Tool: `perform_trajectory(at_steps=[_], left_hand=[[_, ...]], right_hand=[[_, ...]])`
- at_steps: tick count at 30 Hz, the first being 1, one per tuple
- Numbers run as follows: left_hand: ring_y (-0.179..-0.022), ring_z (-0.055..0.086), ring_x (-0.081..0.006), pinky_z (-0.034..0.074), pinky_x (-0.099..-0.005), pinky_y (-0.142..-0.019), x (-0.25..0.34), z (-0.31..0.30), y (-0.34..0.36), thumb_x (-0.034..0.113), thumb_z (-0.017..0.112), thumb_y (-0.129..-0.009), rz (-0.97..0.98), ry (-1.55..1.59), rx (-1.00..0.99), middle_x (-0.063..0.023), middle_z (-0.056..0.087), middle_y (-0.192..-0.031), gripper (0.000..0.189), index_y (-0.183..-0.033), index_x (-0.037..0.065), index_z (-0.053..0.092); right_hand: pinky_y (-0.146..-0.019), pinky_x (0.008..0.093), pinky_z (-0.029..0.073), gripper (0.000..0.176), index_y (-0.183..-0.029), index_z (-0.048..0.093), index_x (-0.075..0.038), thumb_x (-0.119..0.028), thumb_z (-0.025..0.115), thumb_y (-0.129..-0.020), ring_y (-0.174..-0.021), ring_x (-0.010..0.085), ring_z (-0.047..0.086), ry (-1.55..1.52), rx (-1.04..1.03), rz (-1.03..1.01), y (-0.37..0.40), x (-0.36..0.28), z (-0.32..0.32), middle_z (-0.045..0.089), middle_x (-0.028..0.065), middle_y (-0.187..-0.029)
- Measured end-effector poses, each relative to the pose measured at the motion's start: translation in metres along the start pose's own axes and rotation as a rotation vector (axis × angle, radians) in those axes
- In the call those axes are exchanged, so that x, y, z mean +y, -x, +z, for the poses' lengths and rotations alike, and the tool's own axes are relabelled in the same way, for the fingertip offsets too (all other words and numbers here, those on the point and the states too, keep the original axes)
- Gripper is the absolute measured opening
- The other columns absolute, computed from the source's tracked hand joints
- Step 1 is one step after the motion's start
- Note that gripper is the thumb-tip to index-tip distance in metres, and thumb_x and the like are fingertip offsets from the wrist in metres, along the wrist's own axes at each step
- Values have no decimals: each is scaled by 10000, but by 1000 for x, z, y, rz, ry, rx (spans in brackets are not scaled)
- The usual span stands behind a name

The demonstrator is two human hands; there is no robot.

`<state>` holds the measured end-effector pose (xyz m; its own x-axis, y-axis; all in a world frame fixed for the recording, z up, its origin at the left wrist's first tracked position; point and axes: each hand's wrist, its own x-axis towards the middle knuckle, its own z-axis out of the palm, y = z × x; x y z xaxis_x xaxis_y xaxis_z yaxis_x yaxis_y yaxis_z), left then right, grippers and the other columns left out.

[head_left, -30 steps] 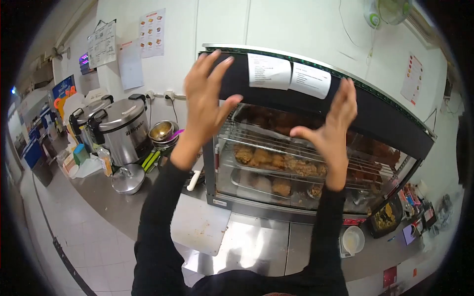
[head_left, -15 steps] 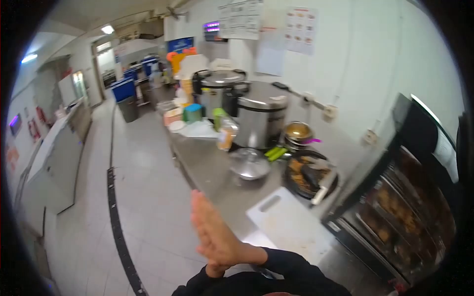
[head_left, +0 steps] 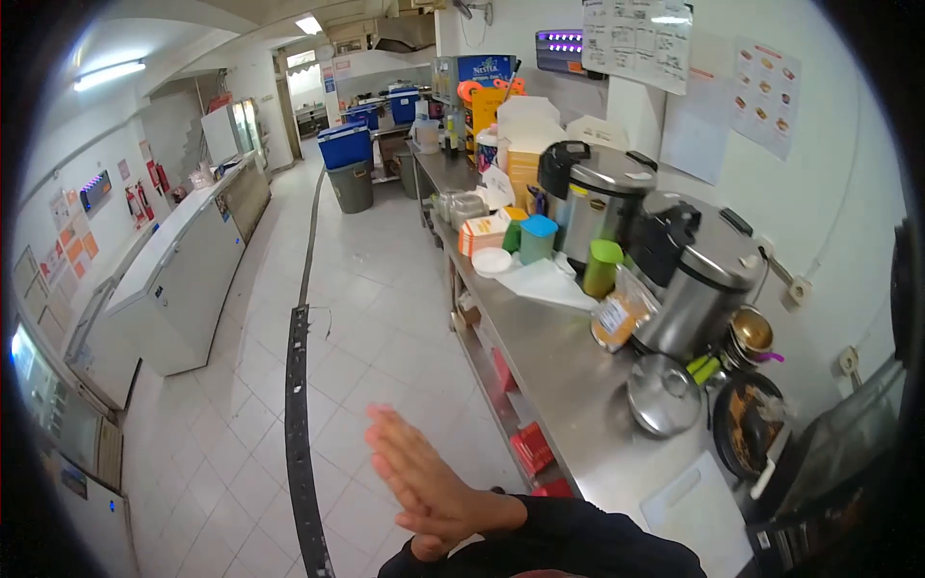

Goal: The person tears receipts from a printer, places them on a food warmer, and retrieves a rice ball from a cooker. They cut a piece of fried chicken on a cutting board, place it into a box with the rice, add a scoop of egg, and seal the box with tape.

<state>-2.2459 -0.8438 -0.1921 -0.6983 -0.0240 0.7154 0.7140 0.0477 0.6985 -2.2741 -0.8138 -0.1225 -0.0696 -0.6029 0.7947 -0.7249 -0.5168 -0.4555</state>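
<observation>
My right hand (head_left: 438,486) is held out over the floor at the bottom of the view, its fingers straight and close together. Nothing shows in its grasp. Against its far side rests my left hand (head_left: 427,549), of which only a small part shows low down. The left fingers are hidden behind the right hand, and the two seem pressed palm to palm. Dark sleeves cover both arms. Nearest on the right is the steel counter (head_left: 554,371), with a white cutting board (head_left: 699,515) on its near end.
Along the counter stand a lidded metal pot (head_left: 665,395), a pan of food (head_left: 747,424), a bagged item (head_left: 617,318) and large steel cookers (head_left: 602,207). White chest freezers (head_left: 183,299) line the left. A black floor strip (head_left: 297,414) runs down the aisle toward a grey bin (head_left: 349,188).
My view has swung left, so the counter and its pots sit further right and more aisle shows. My hands stay together, slightly lower in view.
</observation>
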Motion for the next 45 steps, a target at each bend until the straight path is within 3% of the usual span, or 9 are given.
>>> perform_trajectory(at_steps=[5,13,17,28,30,32,36,40,45], left_hand=[[-1242,19,-350,31,-412,-988,-85,-59,-79,532,370,-757,47,-33,-4,-242,27,-1331,820,-1289,-14,68],[-1240,21,-361,37,-422,-988,-188,-142,-195,493,390,-762,53,45,-17,-249,26,-1329,781,-1299,31,61],[-1216,182,-301,166,-366,-973,-256,-187,-227,544,245,-787,-294,305,552,-154,141,-1333,763,-1292,8,44],[-1166,287,-262,229,-345,-939,-438,-402,-458,466,239,-822,-41,382,750,-119,251,-1288,639,-1279,33,132],[-1161,297,-258,235,-343,-936,-476,-415,-495,459,239,-825,-69,409,732,-116,261,-1284,628,-1278,35,140],[-1024,428,-234,302,-346,-874,-526,-421,-530,385,265,-861,-101,105,518,-138,411,-1142,467,-1134,19,365],[-805,523,-134,399,-264,-726,-626,-383,-599,196,469,-808,-353,113,-60,-64,548,-892,256,-970,0,499],[-832,560,-215,438,-304,-709,-730,-297,-629,311,497,-796,-721,-60,-809,-148,545,-957,398,-1046,2,467],[-889,536,-333,425,-403,-754,-815,-191,-590,383,528,-717,-476,-617,-1227,-204,552,-948,470,-1020,24,512]], right_hand=[[-980,442,60,669,-1272,157,16,-310,455,-769,-1238,374,38,-113,307,167,-38,109,-59,51,229,-1335],[-974,461,43,627,-1264,212,-4,-406,367,-809,-1237,370,52,107,624,145,-111,281,-124,101,233,-1327],[-969,466,17,655,-1275,200,-17,-467,305,-812,-1237,380,22,184,359,259,-130,383,-120,77,212,-1339],[-988,414,36,637,-1282,179,-25,-419,373,-820,-1251,298,44,70,-5,344,-237,638,-151,66,180,-1348],[-981,392,142,601,-1276,203,-36,-338,441,-815,-1233,292,148,63,14,405,-240,673,-172,139,181,-1332],[-933,358,269,510,-1229,320,-47,-238,503,-793,-1159,280,320,77,175,542,-224,699,-205,316,178,-1256],[-854,310,358,304,-1050,504,-25,-160,511,-777,-984,226,498,409,544,971,-202,712,-296,526,125,-1056],[-811,260,372,223,-993,511,-4,-128,466,-813,-888,140,503,524,1215,976,-110,753,-348,541,64,-963],[-795,248,373,199,-984,504,3,-106,454,-826,-871,133,498,552,1537,787,-105,765,-369,535,50,-933]])
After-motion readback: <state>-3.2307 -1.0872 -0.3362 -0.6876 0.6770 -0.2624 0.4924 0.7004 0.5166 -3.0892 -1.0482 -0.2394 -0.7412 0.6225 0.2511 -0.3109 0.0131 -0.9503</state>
